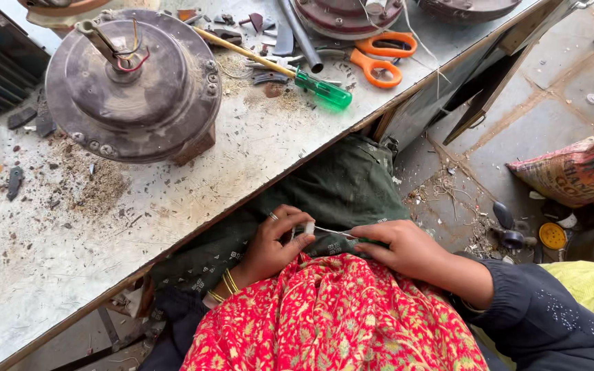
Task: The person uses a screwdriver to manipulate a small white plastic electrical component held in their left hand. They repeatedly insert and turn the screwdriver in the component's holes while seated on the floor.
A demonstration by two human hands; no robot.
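left hand point(273, 244) — fingers pinched, wrist bent | right hand point(407, 247) — fingertips pinched, forearm extended, lap level

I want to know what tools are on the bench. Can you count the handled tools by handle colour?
Orange-handled scissors: 1
Green clear-handled screwdriver with a yellow shaft: 1
Total: 2

Neither hand holds one: the left hand and right hand pinch a thin pale wire in the lap.

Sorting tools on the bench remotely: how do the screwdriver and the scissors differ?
The screwdriver has a clear green handle; the scissors have orange handles. The screwdriver is one long straight shaft lying diagonally; the scissors show two loops, their blades hidden under clutter. The screwdriver lies nearer the motor; the scissors lie further right. Both lie flat on the bench, untouched by either hand.
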